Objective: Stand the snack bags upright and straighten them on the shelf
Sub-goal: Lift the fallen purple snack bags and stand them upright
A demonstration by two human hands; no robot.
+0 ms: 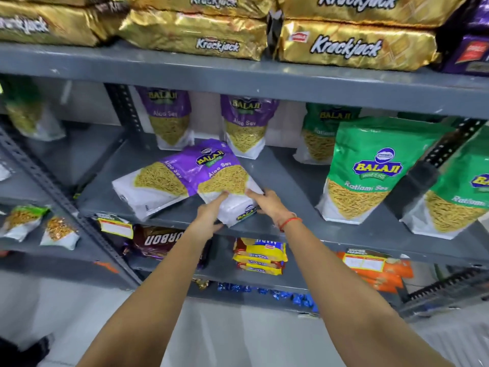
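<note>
Gripping the white bottom end of the fallen purple bag [225, 178], left hand [211, 210] and right hand [267, 201] flank it at the shelf [277, 170] front; its long axis runs away from them, leaning on a 2nd fallen bag [156, 186].

On the grey metal shelf [277, 165], two fallen purple snack bags [169, 178] lie overlapping at the front; two purple upright bags [244, 125] stand behind, green foil bags [365, 170] to their right.
</note>
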